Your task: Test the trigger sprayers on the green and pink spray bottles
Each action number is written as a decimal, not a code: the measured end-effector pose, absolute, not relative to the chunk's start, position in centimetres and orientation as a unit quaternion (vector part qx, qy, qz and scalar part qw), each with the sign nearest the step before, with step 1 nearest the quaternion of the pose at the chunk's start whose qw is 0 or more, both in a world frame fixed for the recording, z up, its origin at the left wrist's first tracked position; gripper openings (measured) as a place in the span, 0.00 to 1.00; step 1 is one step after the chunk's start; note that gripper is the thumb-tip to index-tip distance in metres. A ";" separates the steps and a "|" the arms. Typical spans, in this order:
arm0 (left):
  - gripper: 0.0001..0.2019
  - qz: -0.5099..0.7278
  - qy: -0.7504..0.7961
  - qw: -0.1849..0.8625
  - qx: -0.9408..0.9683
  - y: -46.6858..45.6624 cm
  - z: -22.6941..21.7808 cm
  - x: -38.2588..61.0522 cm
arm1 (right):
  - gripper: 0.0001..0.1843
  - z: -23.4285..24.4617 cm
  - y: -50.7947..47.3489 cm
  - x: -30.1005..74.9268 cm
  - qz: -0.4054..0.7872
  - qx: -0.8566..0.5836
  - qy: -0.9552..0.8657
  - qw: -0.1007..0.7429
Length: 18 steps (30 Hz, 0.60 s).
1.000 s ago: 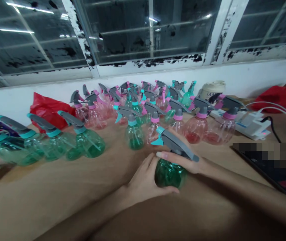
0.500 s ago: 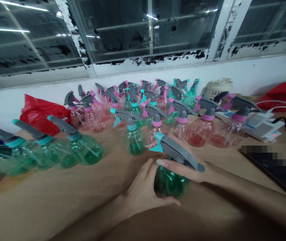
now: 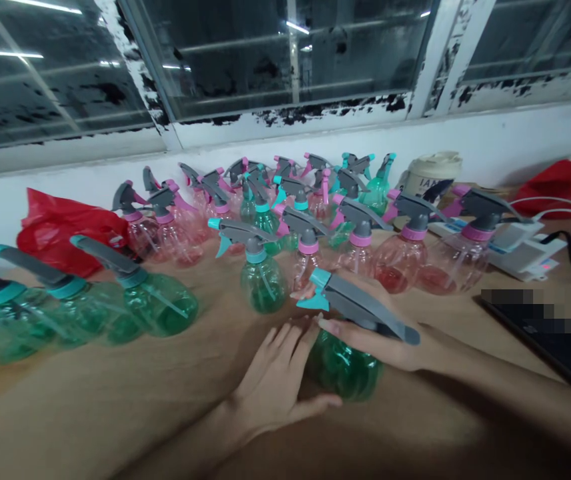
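A green spray bottle [image 3: 350,367] with a grey and turquoise trigger head stands on the table in front of me. My right hand [image 3: 380,327] is wrapped round its neck, just under the trigger head. To the left of the bottle, my left hand [image 3: 278,373] is open, fingers stretched out and thumb apart, palm turned toward the bottle. Its fingertips come close to the right hand's fingers; whether they touch cannot be told. Just beyond the hands stands another green spray bottle [image 3: 264,283], and beside it a pink spray bottle [image 3: 308,263].
Several green spray bottles [image 3: 160,307] line the left side of the wooden table [image 3: 115,393]. Many pink and green bottles stand behind. A red plastic bag [image 3: 65,233] lies at left, a lidded cup [image 3: 430,177] at back. At right are a power strip [image 3: 525,250] and dark tablet [image 3: 540,340].
My left hand has opened and drawn slightly left, away from the green bottle it was curved around. My right hand stays on the bottle's neck. The view has shifted a little.
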<state>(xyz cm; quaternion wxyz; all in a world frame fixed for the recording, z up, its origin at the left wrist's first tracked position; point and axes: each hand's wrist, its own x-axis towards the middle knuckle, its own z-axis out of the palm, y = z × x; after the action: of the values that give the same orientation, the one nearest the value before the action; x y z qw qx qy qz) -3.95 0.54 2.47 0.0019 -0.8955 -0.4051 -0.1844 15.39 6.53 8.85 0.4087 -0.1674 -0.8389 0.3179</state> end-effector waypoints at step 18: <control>0.28 -0.086 -0.493 0.009 -0.866 -0.1 2.2 -3.9 | 0.20 8.3 7.6 16.3 0.357 -0.214 -0.804 0.425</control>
<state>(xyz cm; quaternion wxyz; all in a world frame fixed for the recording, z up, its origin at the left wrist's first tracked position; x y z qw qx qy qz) -3.91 -0.06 2.17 0.0092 -0.8658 -0.4928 -0.0865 16.27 7.56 8.26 0.4251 -0.2136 -0.8037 0.3574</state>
